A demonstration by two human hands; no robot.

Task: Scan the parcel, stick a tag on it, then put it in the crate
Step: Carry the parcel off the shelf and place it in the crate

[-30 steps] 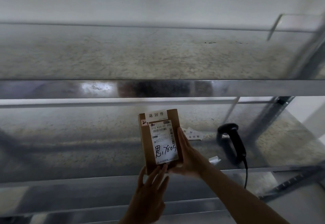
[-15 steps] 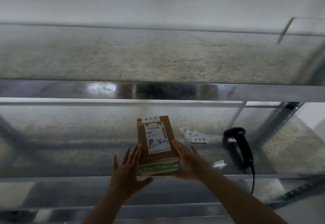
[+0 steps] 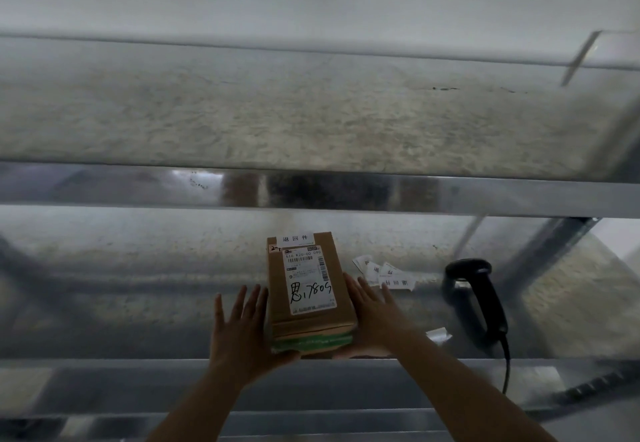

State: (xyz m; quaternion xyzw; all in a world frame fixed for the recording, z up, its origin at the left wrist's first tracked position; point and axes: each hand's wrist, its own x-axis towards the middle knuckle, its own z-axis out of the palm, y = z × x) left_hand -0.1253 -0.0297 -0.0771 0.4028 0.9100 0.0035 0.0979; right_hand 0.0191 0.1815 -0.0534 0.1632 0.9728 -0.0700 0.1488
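Observation:
A small brown cardboard parcel [image 3: 308, 289] lies flat near the front of the lower shelf, white shipping label with handwriting facing up and a white tag across its far end. My left hand [image 3: 242, 327] presses flat against its left side, thumb under the near corner. My right hand [image 3: 372, 317] presses against its right side. Together they clamp the parcel. A black handheld scanner [image 3: 476, 299] with a cable rests on the shelf to the right. Several loose white tags [image 3: 384, 273] lie behind my right hand. No crate is in view.
The lower shelf [image 3: 138, 303] has a metal front rail [image 3: 104, 382] just below my wrists. An upper shelf [image 3: 311, 122] with a metal beam [image 3: 346, 187] overhangs it. An upright post [image 3: 550, 251] stands at the right. A small white scrap [image 3: 438, 334] lies beside the scanner.
The parcel went from held upright, label toward me, to lying flat on the shelf. My left hand moved from below it up to its left side; both palms now squeeze it.

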